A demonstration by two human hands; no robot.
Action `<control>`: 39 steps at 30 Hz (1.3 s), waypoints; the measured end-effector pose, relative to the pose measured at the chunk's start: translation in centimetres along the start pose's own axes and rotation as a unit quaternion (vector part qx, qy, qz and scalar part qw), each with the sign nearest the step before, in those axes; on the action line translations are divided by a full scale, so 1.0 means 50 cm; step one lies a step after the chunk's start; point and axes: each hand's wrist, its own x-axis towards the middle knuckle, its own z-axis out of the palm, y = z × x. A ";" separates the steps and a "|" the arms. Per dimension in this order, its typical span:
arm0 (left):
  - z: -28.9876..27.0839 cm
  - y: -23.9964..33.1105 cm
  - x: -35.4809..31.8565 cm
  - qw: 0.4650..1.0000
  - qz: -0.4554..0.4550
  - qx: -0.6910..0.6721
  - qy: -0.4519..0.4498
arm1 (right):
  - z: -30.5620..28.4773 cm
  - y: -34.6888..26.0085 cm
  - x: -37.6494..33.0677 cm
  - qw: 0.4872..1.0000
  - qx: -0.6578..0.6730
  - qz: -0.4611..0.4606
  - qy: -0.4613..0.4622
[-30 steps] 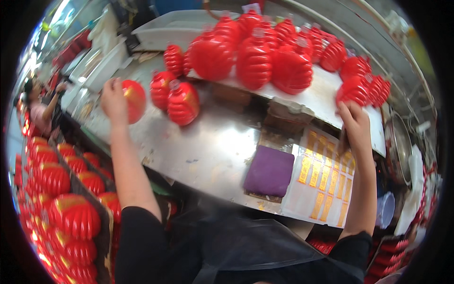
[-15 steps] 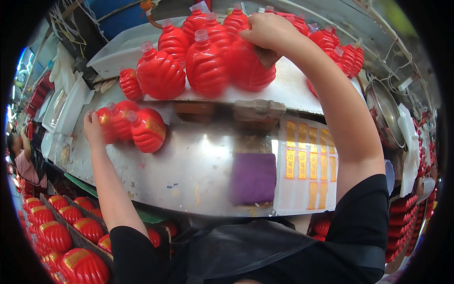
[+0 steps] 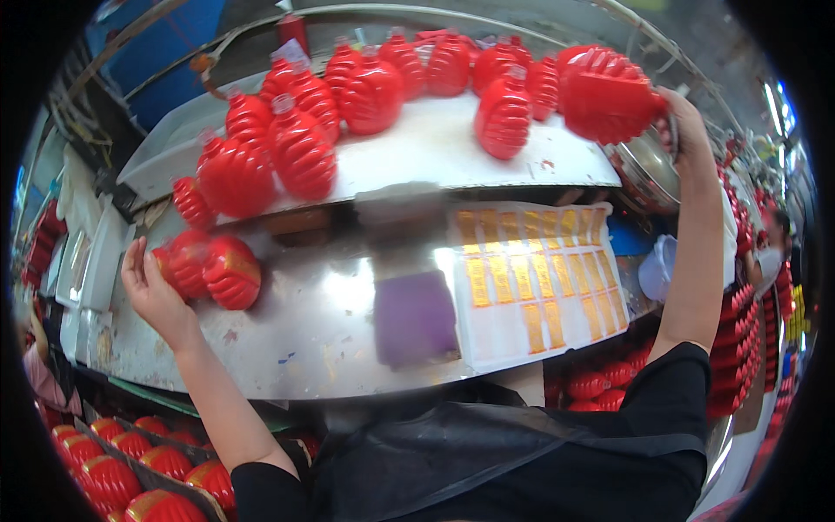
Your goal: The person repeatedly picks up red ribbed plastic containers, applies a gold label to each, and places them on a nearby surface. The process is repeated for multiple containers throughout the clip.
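My right hand (image 3: 687,129), raised at the far right, grips the neck of a red ribbed bottle (image 3: 604,94), which is tipped on its side above the white shelf's right end. At the left of the metal bench, my left hand (image 3: 155,283) is open beside a group of red bottles (image 3: 232,274), with its fingers stretched out. A gold label shows in part on these. Several more red bottles (image 3: 370,96) stand upright on the shelf, and one (image 3: 504,115) is nearer its front edge.
A sheet of gold labels (image 3: 509,335) lies on the metal bench (image 3: 322,348), next to a purple cloth (image 3: 415,319). The white shelf (image 3: 409,152) rises behind. A pale bucket (image 3: 658,268) and a metal bowl (image 3: 648,170) are at the right. Crates of labelled red bottles (image 3: 165,461) stand below left.
My right hand has swung from the shelf's middle to the far right with a bottle. My left hand's fingers have opened away from the bottles at the left. The view has turned right.
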 end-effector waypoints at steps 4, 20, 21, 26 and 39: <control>0.065 0.065 -0.086 0.996 -0.041 -0.049 -0.064 | -0.201 0.061 0.051 0.995 0.045 0.008 0.094; 0.214 0.120 -0.336 0.929 -0.102 -0.047 -0.351 | -0.212 0.321 0.232 0.763 -0.603 -0.221 0.075; 0.218 0.118 -0.340 0.927 -0.106 -0.051 -0.356 | -0.212 0.322 0.240 0.760 -0.610 -0.212 0.072; 0.230 0.125 -0.364 0.906 -0.133 -0.064 -0.396 | -0.241 0.325 0.268 0.779 -0.625 0.011 -0.053; 0.196 0.183 -0.419 0.855 -0.052 0.034 -0.514 | -0.334 0.342 0.227 0.863 -0.354 -0.153 0.325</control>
